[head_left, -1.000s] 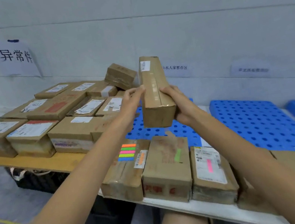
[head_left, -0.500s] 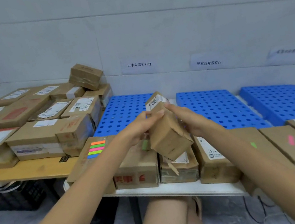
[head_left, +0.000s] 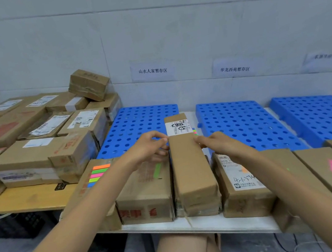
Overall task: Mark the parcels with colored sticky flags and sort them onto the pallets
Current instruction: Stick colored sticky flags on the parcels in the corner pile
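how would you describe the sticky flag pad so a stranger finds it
Start at the leftmost blue pallet. The brown parcel at its near left corner carries the sticky flag pad. Unlike neighbouring parcels' single flags, it shows stacked orange, green, pink and blue strips.

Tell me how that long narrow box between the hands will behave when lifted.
The long box looks stiff: its cardboard edges are straight. Probably light, since the left hand and right hand hold it by fingertips. Flat-sided, so unlikely to roll.
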The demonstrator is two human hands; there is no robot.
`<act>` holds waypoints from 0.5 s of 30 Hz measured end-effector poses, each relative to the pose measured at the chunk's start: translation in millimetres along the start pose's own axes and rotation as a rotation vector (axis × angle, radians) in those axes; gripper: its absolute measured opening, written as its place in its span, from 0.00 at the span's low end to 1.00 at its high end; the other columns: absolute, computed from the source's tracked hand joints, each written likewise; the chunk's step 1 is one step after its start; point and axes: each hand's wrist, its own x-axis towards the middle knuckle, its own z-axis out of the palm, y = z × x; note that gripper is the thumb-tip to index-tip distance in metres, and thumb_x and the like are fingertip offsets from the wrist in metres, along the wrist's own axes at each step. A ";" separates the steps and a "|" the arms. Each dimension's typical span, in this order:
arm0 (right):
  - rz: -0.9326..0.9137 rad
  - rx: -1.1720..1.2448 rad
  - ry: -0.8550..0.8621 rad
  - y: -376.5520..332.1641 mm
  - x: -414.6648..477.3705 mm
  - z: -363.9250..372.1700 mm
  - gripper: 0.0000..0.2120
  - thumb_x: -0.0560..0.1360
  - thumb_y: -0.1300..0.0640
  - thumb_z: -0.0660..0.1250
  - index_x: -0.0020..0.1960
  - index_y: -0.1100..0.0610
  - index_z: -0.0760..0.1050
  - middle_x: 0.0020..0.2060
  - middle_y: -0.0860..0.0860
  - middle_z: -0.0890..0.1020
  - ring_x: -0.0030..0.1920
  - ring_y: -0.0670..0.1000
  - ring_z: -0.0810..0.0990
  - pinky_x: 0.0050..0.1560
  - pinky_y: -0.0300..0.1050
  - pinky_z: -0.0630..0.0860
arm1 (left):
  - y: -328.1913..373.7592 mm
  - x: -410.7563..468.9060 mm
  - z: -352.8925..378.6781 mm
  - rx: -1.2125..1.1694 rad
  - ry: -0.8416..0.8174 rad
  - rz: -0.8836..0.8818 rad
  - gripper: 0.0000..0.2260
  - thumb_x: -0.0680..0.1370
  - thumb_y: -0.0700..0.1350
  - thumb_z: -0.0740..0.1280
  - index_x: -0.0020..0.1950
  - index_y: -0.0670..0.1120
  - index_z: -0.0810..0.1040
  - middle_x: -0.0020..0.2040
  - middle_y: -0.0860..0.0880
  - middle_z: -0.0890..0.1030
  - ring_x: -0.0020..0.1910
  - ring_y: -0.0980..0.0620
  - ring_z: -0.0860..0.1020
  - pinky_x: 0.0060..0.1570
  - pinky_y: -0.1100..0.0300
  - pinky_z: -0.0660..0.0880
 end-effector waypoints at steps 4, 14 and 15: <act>-0.004 -0.131 0.053 3.9 7.9 -1.9 0.26 0.77 0.42 0.60 0.43 0.65 0.79 0.52 0.61 0.81 0.58 0.60 0.77 0.61 0.52 0.70 | -1.8 1.2 -4.4 -0.022 -0.002 0.005 0.08 0.80 0.44 0.63 0.56 0.43 0.76 0.50 0.43 0.82 0.44 0.50 0.82 0.44 0.57 0.81; -0.153 -0.125 0.245 7.7 25.0 -6.9 0.18 0.79 0.47 0.58 0.61 0.58 0.73 0.57 0.53 0.77 0.49 0.48 0.74 0.49 0.43 0.68 | -35.3 14.3 -118.9 0.617 0.069 0.095 0.16 0.77 0.32 0.64 0.63 0.43 0.74 0.63 0.46 0.76 0.65 0.49 0.73 0.62 0.57 0.71; -0.161 -0.106 0.254 8.2 26.0 -6.3 0.17 0.79 0.48 0.58 0.61 0.58 0.73 0.55 0.52 0.77 0.47 0.48 0.73 0.49 0.43 0.68 | -40.1 12.6 -129.3 0.768 -0.002 0.048 0.19 0.77 0.35 0.66 0.66 0.45 0.72 0.67 0.47 0.73 0.68 0.50 0.70 0.65 0.57 0.68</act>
